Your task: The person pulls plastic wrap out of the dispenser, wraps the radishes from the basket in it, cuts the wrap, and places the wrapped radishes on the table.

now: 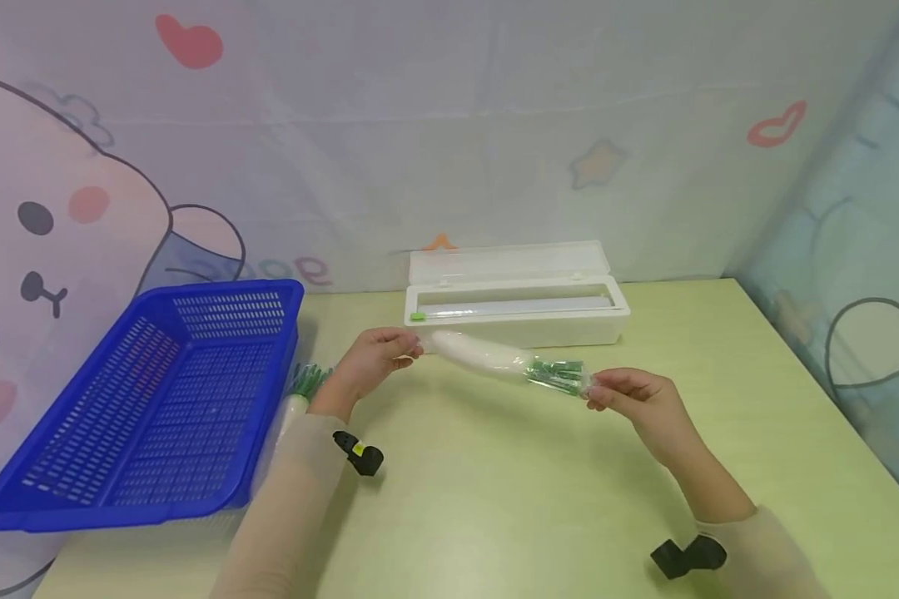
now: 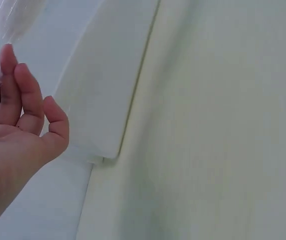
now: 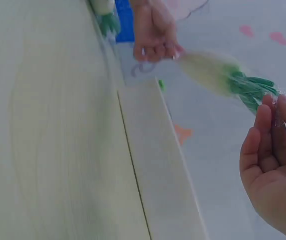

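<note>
A white radish (image 1: 483, 353) with cut green stems hangs level above the table, wrapped in clear plastic film. At its root end my left hand (image 1: 374, 363) pinches the gathered film between thumb and fingers. The right hand (image 1: 639, 405) pinches the film's other end, just past the green stems (image 3: 250, 89). Behind the radish stands a white cling film dispenser box (image 1: 517, 326) with its lid raised and a film roll inside. In the left wrist view only the film's edge and a blurred part of the radish show by my left hand (image 2: 20, 112).
A blue plastic basket (image 1: 265, 399) stands on the left of the table (image 1: 494, 499). Between it and my left forearm lies another radish (image 1: 294, 409), partly hidden by the sleeve. A cloth backdrop (image 1: 449, 150) with cartoon prints hangs behind the table.
</note>
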Available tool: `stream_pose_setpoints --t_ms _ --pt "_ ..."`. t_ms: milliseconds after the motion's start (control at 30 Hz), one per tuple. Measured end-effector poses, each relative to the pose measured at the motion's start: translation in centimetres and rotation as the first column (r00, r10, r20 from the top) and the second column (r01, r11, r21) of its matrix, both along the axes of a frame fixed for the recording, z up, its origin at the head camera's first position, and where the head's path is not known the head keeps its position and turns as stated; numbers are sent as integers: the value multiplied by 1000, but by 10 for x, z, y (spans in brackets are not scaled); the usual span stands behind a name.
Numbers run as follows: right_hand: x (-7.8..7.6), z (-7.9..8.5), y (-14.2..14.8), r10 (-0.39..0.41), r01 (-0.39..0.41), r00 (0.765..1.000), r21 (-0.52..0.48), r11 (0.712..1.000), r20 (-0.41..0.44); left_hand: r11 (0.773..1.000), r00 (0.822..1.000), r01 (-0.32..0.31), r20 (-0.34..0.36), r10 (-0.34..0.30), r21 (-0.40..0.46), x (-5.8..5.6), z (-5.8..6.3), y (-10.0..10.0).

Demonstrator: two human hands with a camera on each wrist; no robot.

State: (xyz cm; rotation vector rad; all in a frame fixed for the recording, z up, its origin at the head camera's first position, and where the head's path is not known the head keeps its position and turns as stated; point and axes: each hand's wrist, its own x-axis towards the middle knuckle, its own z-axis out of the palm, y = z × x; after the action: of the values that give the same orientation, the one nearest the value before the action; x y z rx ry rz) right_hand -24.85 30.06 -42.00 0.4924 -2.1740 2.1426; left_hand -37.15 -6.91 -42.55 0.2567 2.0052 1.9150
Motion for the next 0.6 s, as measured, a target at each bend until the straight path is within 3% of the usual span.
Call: stream_pose_setpoints --t_ms 100,200,267,333,433,500,533,600 --pt "12 1 -21 131 -134 984 -22 991 -119 986 999 -30 46 23 165 -4 3 2" --pt "22 -1 -44 258 -243 927 88 966 -273 962 997 -33 80 12 270 -8 5 8" --pt "27 -4 -61 316 -237 862 237 942 -395 952 995 -37 98 7 303 -11 7 12" --pt "31 -6 -75 365 -151 765 403 902 -531 956 994 -43 109 11 292 -13 8 17" --pt "36 -9 -92 443 52 602 586 808 -664 971 991 -53 128 24 232 -15 9 24" --pt "38 -12 -99 507 188 514 668 720 -692 984 989 -54 144 29 172 -16 10 26" --pt "40 -13 -102 544 235 494 706 668 -679 988 988 -52 153 30 143 -15 10 27" --pt "42 -15 -104 613 307 480 775 553 -628 995 985 -40 172 24 95 -14 10 28"
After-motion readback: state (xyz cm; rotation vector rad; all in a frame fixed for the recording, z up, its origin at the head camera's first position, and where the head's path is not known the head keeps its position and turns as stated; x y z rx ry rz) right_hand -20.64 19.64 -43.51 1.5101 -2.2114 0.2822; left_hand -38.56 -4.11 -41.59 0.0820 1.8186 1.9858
